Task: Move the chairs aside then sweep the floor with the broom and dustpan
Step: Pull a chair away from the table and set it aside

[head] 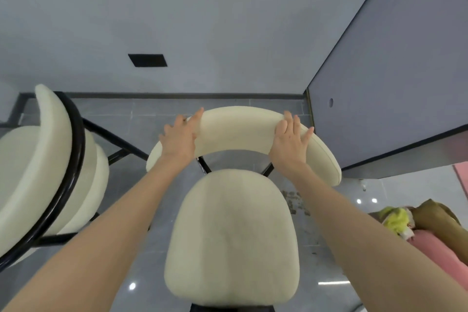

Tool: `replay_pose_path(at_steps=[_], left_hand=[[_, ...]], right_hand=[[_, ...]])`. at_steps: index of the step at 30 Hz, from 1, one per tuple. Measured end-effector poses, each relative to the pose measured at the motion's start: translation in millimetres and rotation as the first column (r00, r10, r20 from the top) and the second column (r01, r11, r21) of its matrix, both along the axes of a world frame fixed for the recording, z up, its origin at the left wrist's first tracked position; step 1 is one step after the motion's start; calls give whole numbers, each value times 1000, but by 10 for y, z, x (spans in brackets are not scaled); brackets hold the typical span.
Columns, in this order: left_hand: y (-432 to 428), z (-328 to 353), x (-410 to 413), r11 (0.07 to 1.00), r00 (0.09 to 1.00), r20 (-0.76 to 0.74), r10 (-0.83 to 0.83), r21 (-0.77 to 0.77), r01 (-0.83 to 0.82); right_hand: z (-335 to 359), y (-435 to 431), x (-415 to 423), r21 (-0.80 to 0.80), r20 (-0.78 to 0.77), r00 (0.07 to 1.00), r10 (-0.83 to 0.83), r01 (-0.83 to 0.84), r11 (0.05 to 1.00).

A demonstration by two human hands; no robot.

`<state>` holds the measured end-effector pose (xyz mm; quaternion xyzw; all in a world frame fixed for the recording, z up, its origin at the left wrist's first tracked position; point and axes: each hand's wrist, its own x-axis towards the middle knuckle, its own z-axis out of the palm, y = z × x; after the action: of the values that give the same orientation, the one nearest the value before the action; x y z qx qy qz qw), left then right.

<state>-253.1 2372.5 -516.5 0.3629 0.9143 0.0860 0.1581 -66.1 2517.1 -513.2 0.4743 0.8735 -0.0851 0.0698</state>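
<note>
I look straight down on a cream chair (231, 235) in the middle of the view, its padded seat towards me and its curved backrest (240, 129) on the far side. Both hands are on that backrest. The left hand (179, 139) grasps its left part, with the fingers hooked over the top edge. The right hand (290, 142) grasps the right part, fingers laid over the top and the thumb spread out to the right. Both forearms are bare and stretch in from the near corners. The chair stands on a grey tiled floor (152, 185), and two black legs show between seat and backrest. A second chair (33, 159) of the same cream padding, with a black tube frame (73, 159) round its back, stands close on the left and apart from the first. On the right a grey-blue desk (392, 83) with a dark edge runs from near to far, with a small round hole (330, 102) in its top; the right end of the backrest lies near its near corner. Brownish litter (295, 201) is scattered on the floor just right of the seat. The far wall (202, 20) carries a black rectangular plate (147, 60). Something pink, yellow and brown (395, 220) shows at the near right edge; I cannot tell what it is.
</note>
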Motion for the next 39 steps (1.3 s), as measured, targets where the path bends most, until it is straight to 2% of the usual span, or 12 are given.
replay_pose_path(at_steps=[5, 9, 20, 25, 31, 36, 39], left_hand=[[424, 55, -285, 999, 996, -85, -40, -37, 37], [909, 92, -684, 991, 991, -92, -95, -104, 86], [2240, -46, -1641, 991, 999, -44, 7, -135, -13], [2689, -43, -2068, 992, 997, 44, 65, -114, -59], [2913, 56, -2434, 987, 996, 74, 46, -157, -34], [3070, 137, -2725, 979, 995, 98, 9, -206, 12], [3081, 227, -2820, 976, 987, 162, -1, -215, 36]], right_hand=[[67, 414, -300, -44, -22, 999, 34, -35, 998], [19, 772, -671, -150, -38, 999, 15, -20, 988], [40, 2247, -1771, -313, -14, 996, 86, -86, 946], [33, 2699, -2191, -321, 22, 992, 121, -108, 941], [117, 2990, -2551, -298, 93, 986, 135, -102, 949], [231, 3189, -2780, -340, 60, 988, 143, -115, 934], [329, 3170, -2798, -332, 23, 992, 122, -108, 937]])
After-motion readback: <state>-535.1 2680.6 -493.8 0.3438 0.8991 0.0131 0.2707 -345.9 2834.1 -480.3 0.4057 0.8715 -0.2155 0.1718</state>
